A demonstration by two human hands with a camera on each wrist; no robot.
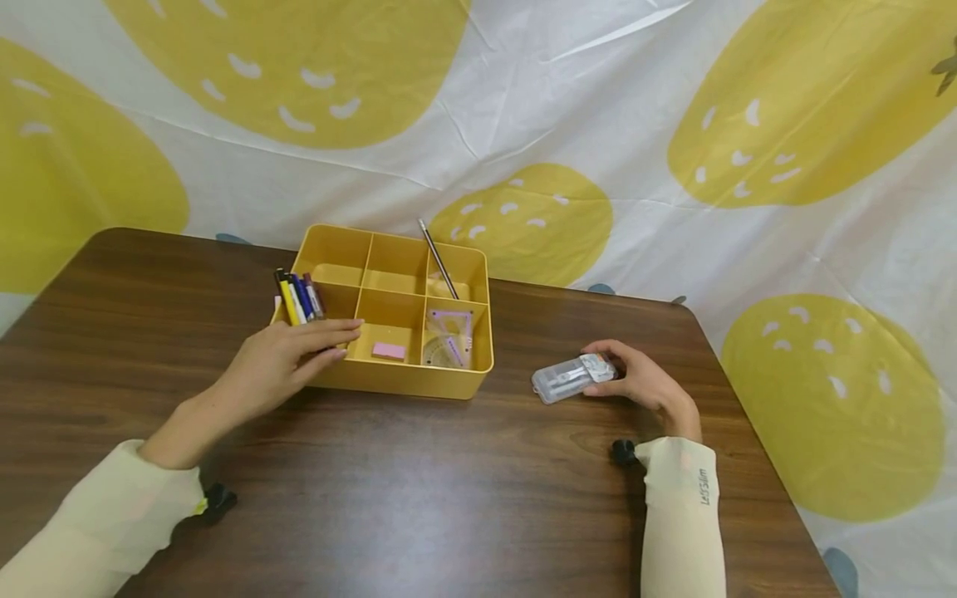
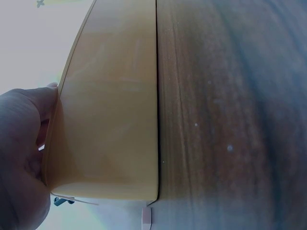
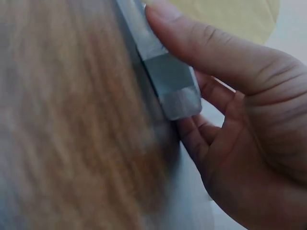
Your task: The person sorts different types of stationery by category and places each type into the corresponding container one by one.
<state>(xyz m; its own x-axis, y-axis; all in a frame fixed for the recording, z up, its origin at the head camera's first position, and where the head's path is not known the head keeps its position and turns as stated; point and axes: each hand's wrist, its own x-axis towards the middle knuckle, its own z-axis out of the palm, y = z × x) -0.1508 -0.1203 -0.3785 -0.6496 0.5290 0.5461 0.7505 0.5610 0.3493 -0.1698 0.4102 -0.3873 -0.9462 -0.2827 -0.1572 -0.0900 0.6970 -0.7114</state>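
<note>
At the right of the table, my right hand (image 1: 646,378) grips one end of a clear plastic case (image 1: 561,380) between thumb and fingers. A slim metal tool shows through its lid. The right wrist view has the case's end (image 3: 180,88) close over the wood. My left hand (image 1: 272,361) rests on the front left rim of a yellow divided box (image 1: 404,382), fingers extended over its compartments. In the left wrist view the hand (image 2: 21,139) lies along the rim, beside the box's smooth front wall (image 2: 105,110).
Several pens (image 1: 299,299) stand in the box's front left compartment. A pink eraser (image 1: 389,351) lies in the front middle one, and a set square (image 1: 452,320) and protractor (image 1: 444,353) in the front right. A pencil (image 1: 439,262) leans at the back right. A patterned cloth (image 1: 523,100) hangs behind.
</note>
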